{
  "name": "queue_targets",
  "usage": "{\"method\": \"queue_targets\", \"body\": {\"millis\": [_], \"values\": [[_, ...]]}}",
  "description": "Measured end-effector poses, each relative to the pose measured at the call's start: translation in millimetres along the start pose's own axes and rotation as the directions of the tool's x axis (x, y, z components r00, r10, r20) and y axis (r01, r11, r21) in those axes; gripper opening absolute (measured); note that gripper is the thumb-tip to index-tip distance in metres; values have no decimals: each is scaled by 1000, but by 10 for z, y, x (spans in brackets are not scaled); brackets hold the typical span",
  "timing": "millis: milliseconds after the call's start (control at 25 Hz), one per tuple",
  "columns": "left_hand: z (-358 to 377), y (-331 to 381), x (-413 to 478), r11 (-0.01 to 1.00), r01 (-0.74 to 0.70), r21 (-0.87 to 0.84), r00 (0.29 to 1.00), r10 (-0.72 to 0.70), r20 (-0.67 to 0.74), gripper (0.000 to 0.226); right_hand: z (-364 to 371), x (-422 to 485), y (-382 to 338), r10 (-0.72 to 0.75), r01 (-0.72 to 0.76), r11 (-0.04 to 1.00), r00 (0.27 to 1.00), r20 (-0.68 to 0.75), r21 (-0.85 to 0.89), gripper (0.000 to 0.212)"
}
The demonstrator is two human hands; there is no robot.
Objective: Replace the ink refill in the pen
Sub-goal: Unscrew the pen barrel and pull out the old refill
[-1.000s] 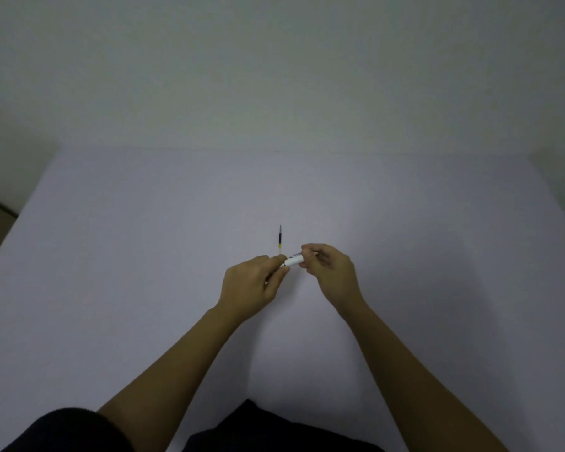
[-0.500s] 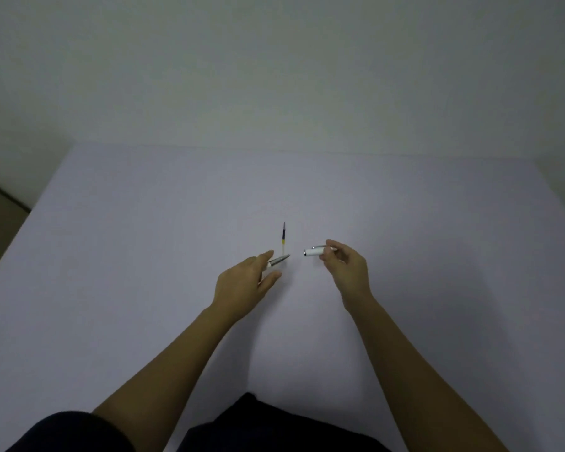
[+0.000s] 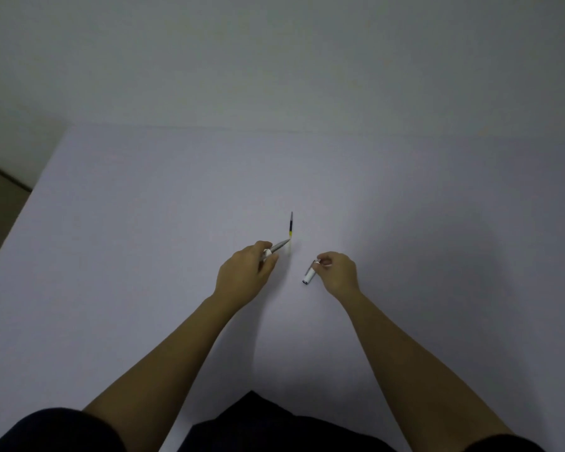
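Observation:
The pen is in two pieces. My left hand [image 3: 247, 275] grips the front piece [image 3: 276, 247], its silver tapered tip pointing up and to the right. My right hand [image 3: 338, 272] pinches the white barrel piece [image 3: 310, 275], which slants down toward the table with its open end lowest. A thin ink refill [image 3: 291, 226], dark with a yellow lower end, lies on the white table [image 3: 144, 256] just beyond the silver tip. The tip is very close to the refill's yellow end; I cannot tell if they touch.
The table's left edge [image 3: 23, 203] drops off to a darker floor. A pale wall [image 3: 274, 60] rises behind the table's far edge. My dark clothing [image 3: 258, 425] shows at the bottom of the view.
The two hands pulled the pen apart and moved away from each other. The right hand lowered the white barrel toward the table; the left hand shifted its piece nearer the refill.

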State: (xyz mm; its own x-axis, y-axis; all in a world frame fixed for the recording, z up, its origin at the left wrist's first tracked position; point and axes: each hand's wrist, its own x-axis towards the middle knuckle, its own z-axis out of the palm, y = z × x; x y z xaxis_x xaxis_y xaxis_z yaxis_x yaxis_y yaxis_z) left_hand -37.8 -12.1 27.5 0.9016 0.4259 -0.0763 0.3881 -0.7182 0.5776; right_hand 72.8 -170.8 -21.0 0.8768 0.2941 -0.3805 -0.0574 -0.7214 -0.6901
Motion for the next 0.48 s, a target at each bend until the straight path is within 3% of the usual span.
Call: {"method": "queue_targets", "body": {"millis": [320,480], "values": [[-61,53,28,1000,14,-11,998,-14,53,36,-34,-4,-88,10,-10,998,1000,5,-60,37],[-276,123,63,997,-13,-82,997,19,81,20,-359,-58,-366,-177,176,983,984,-20,-53,28]]}}
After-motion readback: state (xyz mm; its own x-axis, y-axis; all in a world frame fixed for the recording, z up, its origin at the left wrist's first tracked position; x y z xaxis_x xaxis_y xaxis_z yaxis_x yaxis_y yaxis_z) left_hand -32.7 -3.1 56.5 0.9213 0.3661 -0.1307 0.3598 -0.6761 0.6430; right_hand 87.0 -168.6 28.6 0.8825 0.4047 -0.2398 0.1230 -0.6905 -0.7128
